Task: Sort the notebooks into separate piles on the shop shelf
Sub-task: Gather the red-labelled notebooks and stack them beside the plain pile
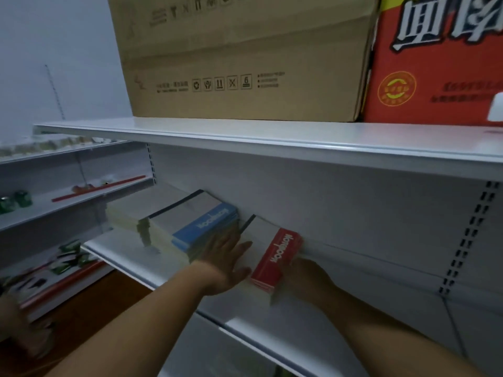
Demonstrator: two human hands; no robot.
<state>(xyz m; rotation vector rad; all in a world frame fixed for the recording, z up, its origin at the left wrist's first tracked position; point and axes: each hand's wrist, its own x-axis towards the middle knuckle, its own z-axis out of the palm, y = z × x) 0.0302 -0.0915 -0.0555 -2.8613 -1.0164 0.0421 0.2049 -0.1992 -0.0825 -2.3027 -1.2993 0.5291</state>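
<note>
Three notebook piles lie on the white shop shelf [130, 257]. A pale-covered pile [130, 213] is at the left, a blue-banded pile [196, 227] sits beside it, and a red-banded pile [275, 257] lies apart to the right. My left hand [226, 259] lies flat with straight fingers in the gap between the blue and red piles, pressing the red pile's left side. My right hand [304, 278] is against the red pile's right side; its fingers are mostly hidden behind the pile.
Above runs another white shelf [272, 137] bearing a brown cardboard box [239, 58] and a red printed box [435, 58]. The perforated back panel [381, 219] rises behind the piles. Side shelves at the left hold small green packets [16, 202] and red price strips.
</note>
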